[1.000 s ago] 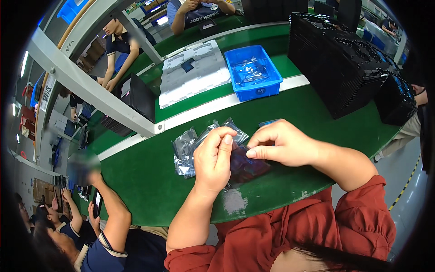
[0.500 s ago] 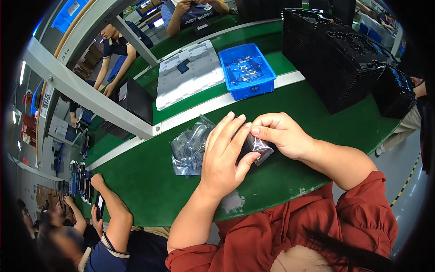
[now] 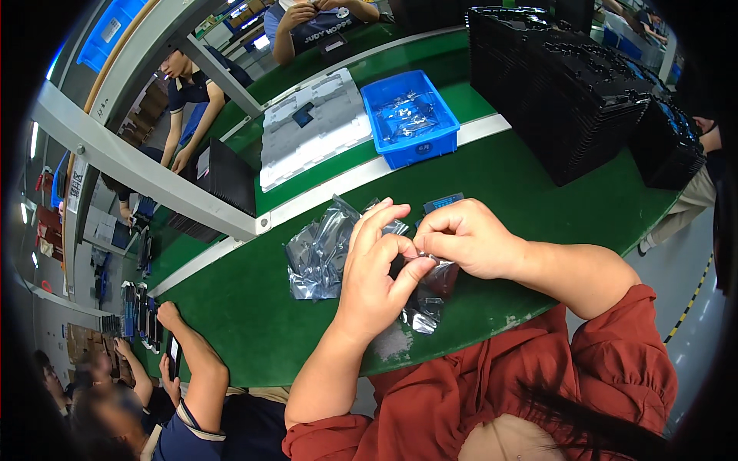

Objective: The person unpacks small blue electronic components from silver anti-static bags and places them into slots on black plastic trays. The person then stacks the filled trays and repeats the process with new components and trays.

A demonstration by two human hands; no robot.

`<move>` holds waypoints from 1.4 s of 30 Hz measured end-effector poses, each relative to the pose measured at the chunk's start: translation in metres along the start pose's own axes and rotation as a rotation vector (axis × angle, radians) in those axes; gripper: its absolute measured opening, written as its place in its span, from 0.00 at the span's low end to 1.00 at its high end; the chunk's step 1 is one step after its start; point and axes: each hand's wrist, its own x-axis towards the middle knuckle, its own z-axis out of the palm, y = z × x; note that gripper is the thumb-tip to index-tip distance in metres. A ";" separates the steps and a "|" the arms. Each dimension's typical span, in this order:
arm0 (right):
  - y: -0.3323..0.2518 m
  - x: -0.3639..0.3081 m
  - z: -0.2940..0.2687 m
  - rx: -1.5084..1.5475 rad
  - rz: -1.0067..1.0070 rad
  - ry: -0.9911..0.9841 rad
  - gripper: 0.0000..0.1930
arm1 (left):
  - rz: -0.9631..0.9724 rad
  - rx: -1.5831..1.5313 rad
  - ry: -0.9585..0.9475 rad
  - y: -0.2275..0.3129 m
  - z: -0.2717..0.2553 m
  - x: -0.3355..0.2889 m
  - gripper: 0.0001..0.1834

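Observation:
Over the green tabletop, my left hand and my right hand meet fingertip to fingertip. Both pinch a small shiny clear plastic bag, which hangs below the fingers; what is inside it cannot be made out. Another crumpled silvery bag portion shows beneath my left thumb, and whether it is the same bag is unclear. Left of my left hand lies a heap of crumpled silvery plastic bags. A flat dark piece with a blue face rests just beyond my right hand, partly hidden by it.
A blue bin holding several small clear bags stands ahead, beside a white molded tray with a dark piece on it. Tall stacks of black trays rise at the right. A grey metal post slants across the left. Co-workers sit nearby.
My fingertips have come down and closer together on the bag. Silvery plastic now shows lower, under my left thumb, and the blue-faced piece has come into sight beyond my right hand.

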 end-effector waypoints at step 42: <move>-0.011 0.011 -0.029 -0.127 -0.123 -0.005 0.04 | -0.260 -0.053 -0.004 0.010 -0.009 -0.004 0.37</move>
